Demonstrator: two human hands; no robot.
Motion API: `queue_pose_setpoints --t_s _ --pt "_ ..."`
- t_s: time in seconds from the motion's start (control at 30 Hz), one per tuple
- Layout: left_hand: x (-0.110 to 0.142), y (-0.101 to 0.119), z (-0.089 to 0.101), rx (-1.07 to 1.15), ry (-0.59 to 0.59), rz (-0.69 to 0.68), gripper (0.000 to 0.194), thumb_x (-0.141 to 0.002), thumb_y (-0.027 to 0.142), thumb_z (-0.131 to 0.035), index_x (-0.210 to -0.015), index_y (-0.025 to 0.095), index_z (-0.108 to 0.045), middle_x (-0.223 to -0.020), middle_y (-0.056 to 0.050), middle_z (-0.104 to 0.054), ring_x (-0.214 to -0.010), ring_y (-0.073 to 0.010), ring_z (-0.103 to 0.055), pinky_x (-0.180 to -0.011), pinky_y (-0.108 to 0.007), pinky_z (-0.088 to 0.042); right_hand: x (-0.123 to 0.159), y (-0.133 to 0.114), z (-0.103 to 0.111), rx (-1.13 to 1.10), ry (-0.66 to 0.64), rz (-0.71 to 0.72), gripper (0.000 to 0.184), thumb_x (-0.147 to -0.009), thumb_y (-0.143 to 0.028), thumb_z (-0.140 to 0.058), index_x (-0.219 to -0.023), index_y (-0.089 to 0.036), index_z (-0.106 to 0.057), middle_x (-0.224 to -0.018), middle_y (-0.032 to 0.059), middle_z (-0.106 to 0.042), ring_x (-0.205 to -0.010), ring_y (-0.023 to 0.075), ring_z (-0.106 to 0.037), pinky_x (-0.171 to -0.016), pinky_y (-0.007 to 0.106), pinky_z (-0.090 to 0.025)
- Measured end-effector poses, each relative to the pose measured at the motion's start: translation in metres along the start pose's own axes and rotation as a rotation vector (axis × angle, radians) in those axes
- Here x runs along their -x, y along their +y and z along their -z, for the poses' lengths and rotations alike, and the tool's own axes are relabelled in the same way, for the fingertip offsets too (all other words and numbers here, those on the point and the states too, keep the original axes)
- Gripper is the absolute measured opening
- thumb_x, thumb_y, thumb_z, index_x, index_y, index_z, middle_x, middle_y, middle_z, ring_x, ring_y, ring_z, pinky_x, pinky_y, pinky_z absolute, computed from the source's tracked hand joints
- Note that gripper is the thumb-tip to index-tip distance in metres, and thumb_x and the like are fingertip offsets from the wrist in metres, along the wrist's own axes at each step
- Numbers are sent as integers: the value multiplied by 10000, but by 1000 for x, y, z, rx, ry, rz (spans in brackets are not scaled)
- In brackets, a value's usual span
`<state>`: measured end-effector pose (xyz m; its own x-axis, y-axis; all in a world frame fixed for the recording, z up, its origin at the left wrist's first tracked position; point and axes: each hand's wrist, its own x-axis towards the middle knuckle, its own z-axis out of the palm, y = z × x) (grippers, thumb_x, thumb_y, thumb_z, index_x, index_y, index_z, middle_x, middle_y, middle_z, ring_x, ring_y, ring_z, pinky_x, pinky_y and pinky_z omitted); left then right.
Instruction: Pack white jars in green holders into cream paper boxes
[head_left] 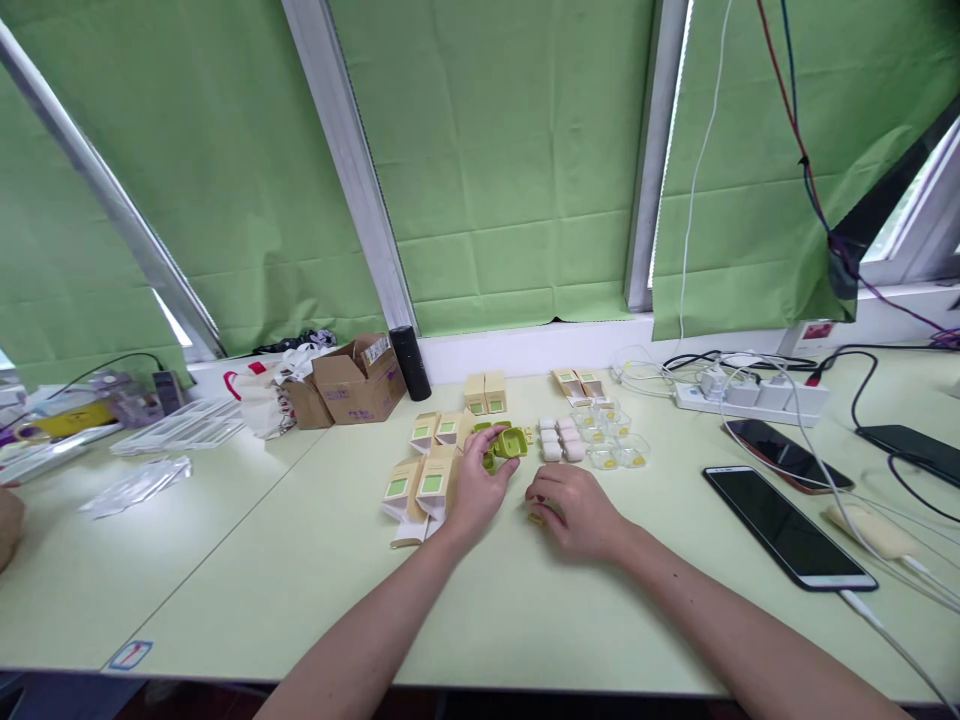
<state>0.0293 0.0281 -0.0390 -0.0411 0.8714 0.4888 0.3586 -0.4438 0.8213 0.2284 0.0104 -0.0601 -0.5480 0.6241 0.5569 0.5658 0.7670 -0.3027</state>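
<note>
My left hand (482,478) grips a small olive-green plastic case (513,442) between thumb and fingers, over the table. More green plastic shows behind its fingers, partly hidden. To its right, my right hand (574,508) rests low on the table with its fingers curled together. A small yellowish piece (535,519) shows under its fingertips; its kind is too small to make out. Open cream cartons (439,482) with green squares stand left of my left hand. Beyond my right hand are two rows of small white and pinkish blocks (551,451) and clear plastic pieces with yellow spots (602,458).
More cream cartons (484,393) stand at the back. A cardboard box (360,385) and a black cylinder (409,363) are at the rear left. On the right lie phones (787,525), a power strip (750,400) and loose cables. Clear plastic bags (139,487) lie at left.
</note>
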Motion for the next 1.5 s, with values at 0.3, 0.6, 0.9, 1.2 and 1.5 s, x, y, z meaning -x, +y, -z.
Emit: queue_pose_setpoints --t_s 0.3,0.6,0.9,1.2,1.5 --pt "0 2 1 18 -21 11 451 -844 168 -740 -1280 259 -664 -1317 -91 -669 -1270 -266 -633 -1064 -414 -483 0 -5 9 14 -237 -94 159 -781 -111 -725 -896 -219 -701 -926 29 -728 -817 197 -649 -682 299 -402" --pt "0 0 1 27 -20 0 452 -846 188 -743 -1283 269 -661 -1318 -86 -666 -1275 -263 -627 -1057 -408 -484 -1 1 3 -50 -43 -48 186 -951 -97 -536 -947 -213 -682 -927 53 -727 -844 207 -662 -702 306 -455" --pt "1 4 0 27 -24 -3 434 -856 192 -751 -1276 264 -668 -1332 -91 -666 -1279 -263 -630 -1077 -410 -489 -6 2 -1 -469 295 -186 118 -1036 -265 -490 -1011 -242 -602 -889 42 -676 -771 192 -642 -674 316 -521" --pt "3 3 -1 34 -31 -15 452 -845 174 -756 -1281 271 -687 -1314 -91 -661 -1255 -261 -644 -1079 -413 -507 -11 10 -7 -816 450 -368 274 -1081 -521 -427 -998 -267 -487 -875 5 -561 -699 164 -580 -565 279 -517" --pt "4 0 -2 19 -66 -37 468 -832 145 -737 -1275 287 -686 -1324 -77 -629 -1308 -257 -610 -1164 -433 -457 -13 13 -7 -937 525 -415 327 -1047 -582 -512 -946 -273 -469 -808 -13 -547 -677 164 -561 -535 272 -505"
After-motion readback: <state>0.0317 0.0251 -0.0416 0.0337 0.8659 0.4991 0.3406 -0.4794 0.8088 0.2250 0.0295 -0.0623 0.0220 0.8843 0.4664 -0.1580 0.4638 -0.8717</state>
